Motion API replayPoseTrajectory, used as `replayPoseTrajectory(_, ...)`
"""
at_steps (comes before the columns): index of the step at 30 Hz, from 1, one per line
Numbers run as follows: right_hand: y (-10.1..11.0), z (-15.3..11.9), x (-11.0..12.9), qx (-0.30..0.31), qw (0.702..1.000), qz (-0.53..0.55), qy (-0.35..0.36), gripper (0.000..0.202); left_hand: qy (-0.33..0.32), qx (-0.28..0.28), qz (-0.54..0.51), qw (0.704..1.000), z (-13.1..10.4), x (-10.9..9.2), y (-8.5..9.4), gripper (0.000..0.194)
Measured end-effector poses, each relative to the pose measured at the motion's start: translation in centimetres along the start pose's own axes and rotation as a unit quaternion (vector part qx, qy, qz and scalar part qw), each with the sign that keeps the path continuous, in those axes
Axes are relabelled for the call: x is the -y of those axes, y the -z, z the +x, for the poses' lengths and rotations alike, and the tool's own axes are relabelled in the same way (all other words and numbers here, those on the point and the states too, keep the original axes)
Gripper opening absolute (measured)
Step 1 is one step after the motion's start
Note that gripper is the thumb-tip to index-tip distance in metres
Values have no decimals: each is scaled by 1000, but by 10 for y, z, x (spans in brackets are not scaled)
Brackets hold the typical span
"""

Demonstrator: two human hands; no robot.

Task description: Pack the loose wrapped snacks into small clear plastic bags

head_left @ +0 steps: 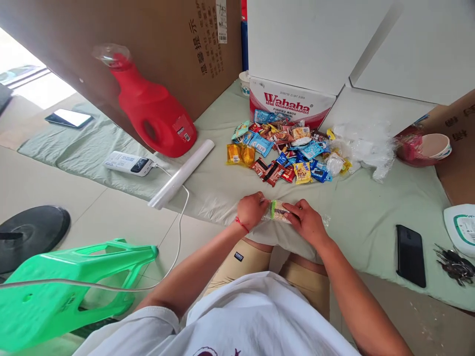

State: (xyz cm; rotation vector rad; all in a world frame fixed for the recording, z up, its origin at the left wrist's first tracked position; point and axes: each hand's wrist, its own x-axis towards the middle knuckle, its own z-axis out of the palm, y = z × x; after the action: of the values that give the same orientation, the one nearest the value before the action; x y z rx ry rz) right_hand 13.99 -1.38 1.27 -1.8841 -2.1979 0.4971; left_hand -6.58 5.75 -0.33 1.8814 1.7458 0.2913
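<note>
Close to the table's front edge, a small snack packet (276, 210) with a green band and pale contents lies between my hands, clear plastic showing at both its ends. My left hand (251, 211) is closed, its thumb and fingers pinching the clear plastic at the packet's left end. On the right side, my right hand (307, 221) grips the packet with thumb and fingers over its face. Just beyond is a pile of wrapped snacks (274, 170) in blue, brown, red and yellow wrappers.
A roll of clear film (181, 174), a white power bank (128, 163) with a cable and a red jug (156, 109) stand left. Crumpled clear plastic (371, 146), a paper bowl (436, 146), a black phone (410, 255) and keys (455, 264) lie right. White boxes (297, 44) rise behind.
</note>
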Motion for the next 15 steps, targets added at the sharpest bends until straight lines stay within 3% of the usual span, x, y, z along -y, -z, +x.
replayPoseTrajectory(4,0,9,-4,26,1000,14,-10,36,34,64,-190,979,7,-22,6,22)
replayPoseTrajectory(7,0,12,-3,27,999,46,-3,35,22,105,-246,963,-6,-39,-3,25)
replayPoseTrajectory(12,3,6,-19,-25,983,184,5,32,-110,57,-74,990,-36,-46,-18,28)
replayPoseTrajectory(15,12,-6,-40,-89,982,158,-50,34,-122,40,15,992,-41,-41,-23,26)
